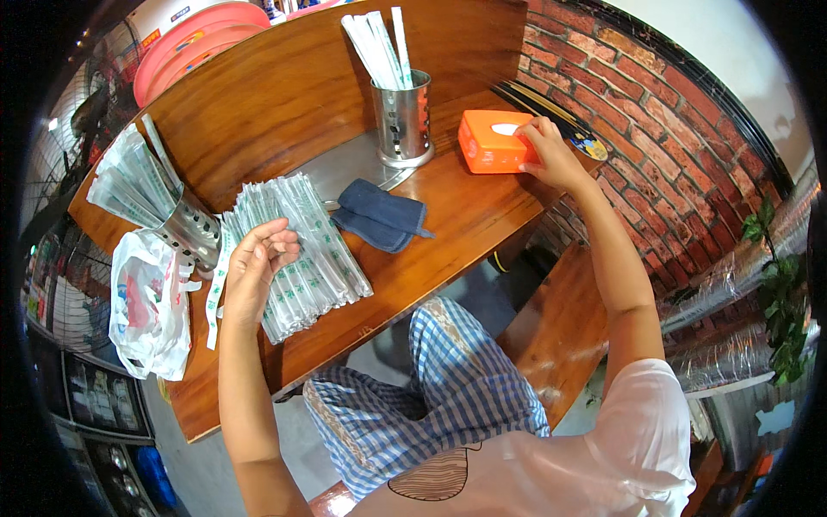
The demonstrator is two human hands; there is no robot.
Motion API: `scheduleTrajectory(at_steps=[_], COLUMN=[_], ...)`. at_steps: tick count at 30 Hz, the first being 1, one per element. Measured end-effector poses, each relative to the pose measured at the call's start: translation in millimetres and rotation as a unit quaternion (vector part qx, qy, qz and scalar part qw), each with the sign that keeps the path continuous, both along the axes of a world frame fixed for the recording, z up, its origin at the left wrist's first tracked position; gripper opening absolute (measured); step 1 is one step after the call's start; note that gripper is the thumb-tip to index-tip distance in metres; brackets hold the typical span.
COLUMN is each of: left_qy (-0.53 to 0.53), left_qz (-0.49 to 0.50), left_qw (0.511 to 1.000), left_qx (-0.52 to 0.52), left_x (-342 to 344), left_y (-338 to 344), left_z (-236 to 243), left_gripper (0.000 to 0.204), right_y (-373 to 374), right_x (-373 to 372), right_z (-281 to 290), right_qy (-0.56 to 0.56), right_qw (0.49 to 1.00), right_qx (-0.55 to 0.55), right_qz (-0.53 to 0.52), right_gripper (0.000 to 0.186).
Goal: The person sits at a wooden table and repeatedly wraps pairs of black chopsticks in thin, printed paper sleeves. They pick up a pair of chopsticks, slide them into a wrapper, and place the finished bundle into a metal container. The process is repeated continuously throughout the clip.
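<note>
My right hand (551, 155) grips the right end of an orange tissue box (487, 155), its thumb at the lower side and its fingers over the top near the white oval opening. The box rests on the wooden table, close to the brick wall. My left hand (263, 263) is raised over a pile of paper-wrapped chopsticks (323, 267), palm turned inward. Its fingers are loosely bent, and nothing shows in them. Right of the pile lies a folded dark blue cloth (383, 215).
A perforated metal holder (405, 125) with wrapped chopsticks stands at the back. Another holder (191, 233) leans at the left, behind a white plastic bag (151, 310). Long dark sticks (551, 112) lie beside the brick wall (655, 129). A wooden bench (556, 323) is at the right.
</note>
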State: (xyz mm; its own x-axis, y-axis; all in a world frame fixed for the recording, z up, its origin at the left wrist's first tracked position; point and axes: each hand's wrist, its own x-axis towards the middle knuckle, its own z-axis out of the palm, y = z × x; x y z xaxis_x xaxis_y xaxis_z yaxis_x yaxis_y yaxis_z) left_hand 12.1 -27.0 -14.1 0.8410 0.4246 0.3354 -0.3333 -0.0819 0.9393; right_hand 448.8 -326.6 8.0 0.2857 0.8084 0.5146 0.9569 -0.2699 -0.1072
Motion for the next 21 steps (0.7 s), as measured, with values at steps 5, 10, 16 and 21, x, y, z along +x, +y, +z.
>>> scheduleTrajectory(at_steps=[5, 10, 16, 21], left_qy=[-0.012, 0.009, 0.008, 0.004], left_qz=[0.022, 0.047, 0.054, 0.085], left_qw=[1.000, 0.999, 0.999, 0.996], left_qx=[-0.013, 0.001, -0.005, -0.004], left_x=[0, -4, -2, -4], left_y=[2, 2, -4, -2], left_z=[1, 1, 5, 4], left_gripper=[0.058, 0.057, 0.052, 0.047], right_y=[17, 47, 86, 145], right_x=[31, 11, 13, 52], right_z=[-25, -40, -40, -57], right_qy=[-0.078, -0.095, -0.085, -0.039], right_qw=[0.996, 0.971, 0.974, 0.961], right_qx=[0.044, 0.119, 0.090, 0.069], right_qz=[-0.007, -0.186, -0.189, -0.266], right_gripper=[0.061, 0.065, 0.061, 0.062])
